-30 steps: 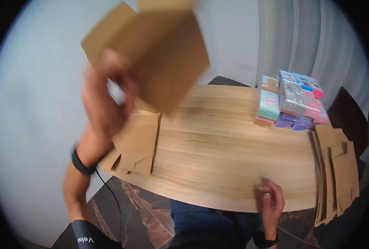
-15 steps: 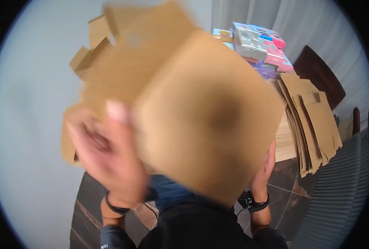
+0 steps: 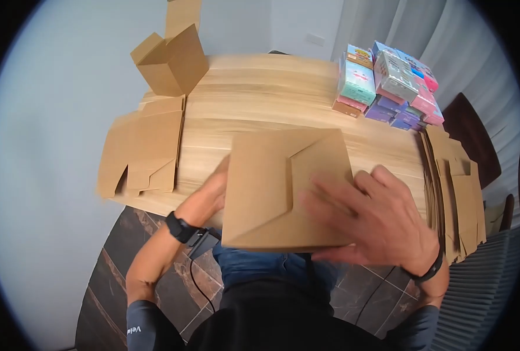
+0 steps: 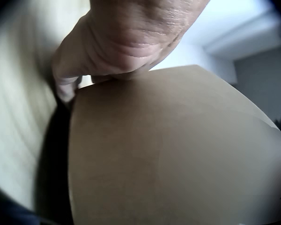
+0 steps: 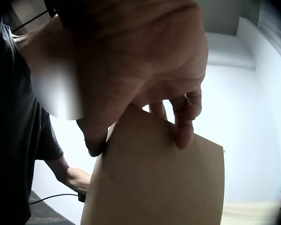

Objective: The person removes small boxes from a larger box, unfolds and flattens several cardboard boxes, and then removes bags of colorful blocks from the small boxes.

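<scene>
In the head view, a brown cardboard box (image 3: 260, 187) is held above the table's near edge, its side with overlapping flaps facing the camera. The left hand (image 3: 218, 186) holds its left side, fingers mostly hidden behind it. At the right, the right hand (image 3: 383, 216) has blurred fingers over the flaps and its thumb near the lower edge. The left wrist view shows the left hand (image 4: 126, 47) against an edge of the box (image 4: 150, 150). In the right wrist view, the right hand (image 5: 145, 70) grips the box (image 5: 164, 173) between thumb and fingers.
Flat cardboard pieces (image 3: 143, 140) lie at the table's left, with a box with raised flaps (image 3: 175, 67) behind them. Colourful small boxes (image 3: 388, 82) are stacked at the back right. More flat cardboard (image 3: 456, 193) lies at the right edge, near a dark chair (image 3: 473, 140).
The box held close to the camera half a second ago is now lower, its flapped side in view. The right hand has moved from near the table's edge onto the box.
</scene>
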A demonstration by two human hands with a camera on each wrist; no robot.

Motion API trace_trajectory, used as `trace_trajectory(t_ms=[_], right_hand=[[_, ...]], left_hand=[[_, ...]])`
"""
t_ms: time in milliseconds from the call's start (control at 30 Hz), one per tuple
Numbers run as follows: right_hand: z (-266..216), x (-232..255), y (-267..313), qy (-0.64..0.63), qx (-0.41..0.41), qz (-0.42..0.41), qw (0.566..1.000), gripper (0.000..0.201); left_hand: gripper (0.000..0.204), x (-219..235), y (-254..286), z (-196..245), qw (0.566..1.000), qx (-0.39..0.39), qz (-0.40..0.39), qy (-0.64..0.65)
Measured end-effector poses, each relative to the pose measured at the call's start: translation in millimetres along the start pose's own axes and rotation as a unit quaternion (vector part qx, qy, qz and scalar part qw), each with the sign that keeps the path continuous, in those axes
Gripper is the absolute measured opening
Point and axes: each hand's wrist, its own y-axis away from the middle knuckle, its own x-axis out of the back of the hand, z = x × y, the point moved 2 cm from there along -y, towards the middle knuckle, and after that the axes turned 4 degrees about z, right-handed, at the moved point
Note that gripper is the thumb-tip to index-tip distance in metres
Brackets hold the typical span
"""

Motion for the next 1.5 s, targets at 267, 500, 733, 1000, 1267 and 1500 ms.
trace_trajectory(t_ms=[267, 500, 733, 1000, 1267, 1500], right_hand=[[11.5, -22.6, -20.4, -0.086, 0.010, -0.151, 0.985, 0.050], [5.0, -34.8, -40.3, 0.020, 0.040, -0.239, 0.970, 0.024], [18.6, -35.1, -24.6, -0.046, 0.029, -0.020, 0.998, 0.026], [7.0, -9.0, 31.5, -0.029, 0.031, 0.230, 0.972, 0.022], [-38.2, -37.0, 42.0, 0.073, -0.127, 0.697, 0.702, 0.012], [-94.5, -40.9, 51.1, -0.220, -0.104, 0.324, 0.914, 0.032]], left_hand=[[0.067, -8.2, 52.7, 94.1, 0.774, -0.235, -0.125, -0.575], [0.082, -18.3, 53.9, 86.1, 0.795, -0.220, -0.082, -0.559], [0.043, 9.8, 46.0, 65.1, 0.898, -0.177, 0.111, -0.387], [0.024, 15.4, 8.7, 54.2, 0.994, -0.107, 0.016, 0.003], [0.036, -22.8, 29.5, 90.8, 0.983, -0.161, 0.006, -0.084], [0.033, -77.7, 21.8, 125.0, 0.832, -0.482, 0.016, -0.273]])
